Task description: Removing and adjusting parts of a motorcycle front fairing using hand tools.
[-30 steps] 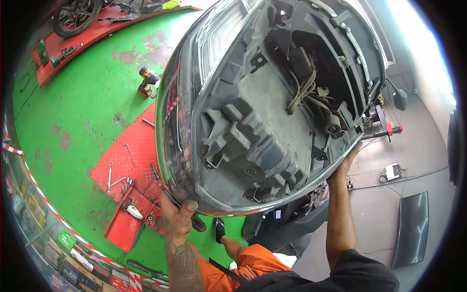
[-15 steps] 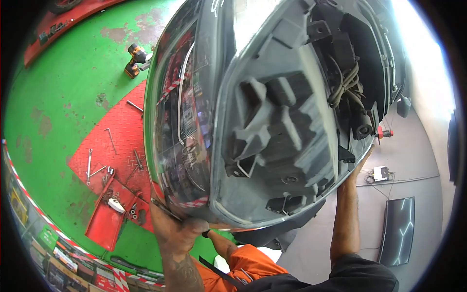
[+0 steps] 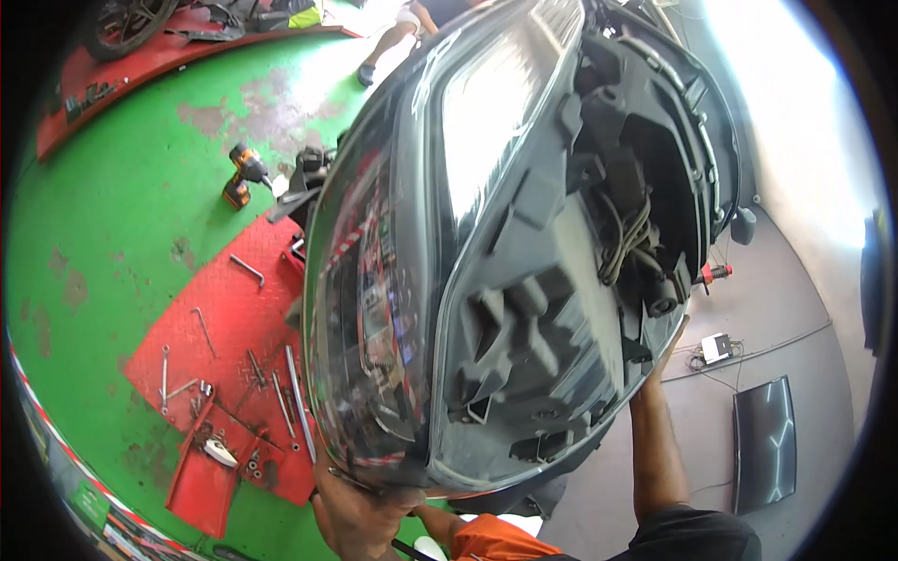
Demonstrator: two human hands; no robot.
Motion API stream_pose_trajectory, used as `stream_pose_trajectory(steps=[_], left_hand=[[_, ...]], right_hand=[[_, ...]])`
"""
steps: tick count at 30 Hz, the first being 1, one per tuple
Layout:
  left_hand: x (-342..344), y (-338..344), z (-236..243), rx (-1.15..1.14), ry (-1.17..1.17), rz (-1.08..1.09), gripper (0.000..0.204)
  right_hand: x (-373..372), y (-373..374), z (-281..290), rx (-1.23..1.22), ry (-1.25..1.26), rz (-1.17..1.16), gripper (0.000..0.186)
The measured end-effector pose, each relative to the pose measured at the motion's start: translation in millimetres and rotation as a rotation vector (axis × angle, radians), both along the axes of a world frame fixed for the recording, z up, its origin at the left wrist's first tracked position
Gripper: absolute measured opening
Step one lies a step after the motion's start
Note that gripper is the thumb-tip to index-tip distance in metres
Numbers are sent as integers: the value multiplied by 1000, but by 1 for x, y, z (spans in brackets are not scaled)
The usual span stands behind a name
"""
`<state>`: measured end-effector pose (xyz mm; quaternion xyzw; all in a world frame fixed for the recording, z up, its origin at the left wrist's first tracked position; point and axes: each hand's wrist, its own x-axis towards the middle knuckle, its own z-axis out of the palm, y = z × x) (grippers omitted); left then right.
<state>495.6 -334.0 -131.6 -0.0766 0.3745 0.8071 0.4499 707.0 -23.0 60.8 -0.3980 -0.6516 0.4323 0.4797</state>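
Observation:
A large headlight unit (image 3: 374,309) with a curved clear lens and a dark grey plastic housing is held up in front of me, filling the middle of the head view. Its open side shows moulded black shapes and a bundled cable (image 3: 629,238). My left hand (image 3: 360,510) grips its lower left corner, thumb along the bottom edge. On the right, my right hand (image 3: 672,353) holds the lower right rim; most of its fingers are hidden behind the housing.
Left, a red plate (image 3: 229,318) on the green floor carries wrenches (image 3: 166,379), loose hardware and a red tray (image 3: 204,486). Beyond lies a cordless drill (image 3: 245,178). A dark curved panel (image 3: 765,444) and a small white box (image 3: 716,349) lie right. Another person's leg (image 3: 391,42) shows at the top.
The headlight unit sits slightly lower in view, still in both hands. The view has shifted: more floor, tools on the red plate and another person's leg now show.

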Motion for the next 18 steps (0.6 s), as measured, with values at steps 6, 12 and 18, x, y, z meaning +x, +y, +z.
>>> stream_pose_trajectory(steps=[6,12,18], left_hand=[[10,1,3,-17,1,81,125],[-6,8,17,104,-64,208,120],[2,7,7,96,-47,128,115]], right_hand=[[8,-3,11,-103,75,14,74],[48,10,-8,-117,23,-6,73],[72,7,-17,323,-431,-151,73]])
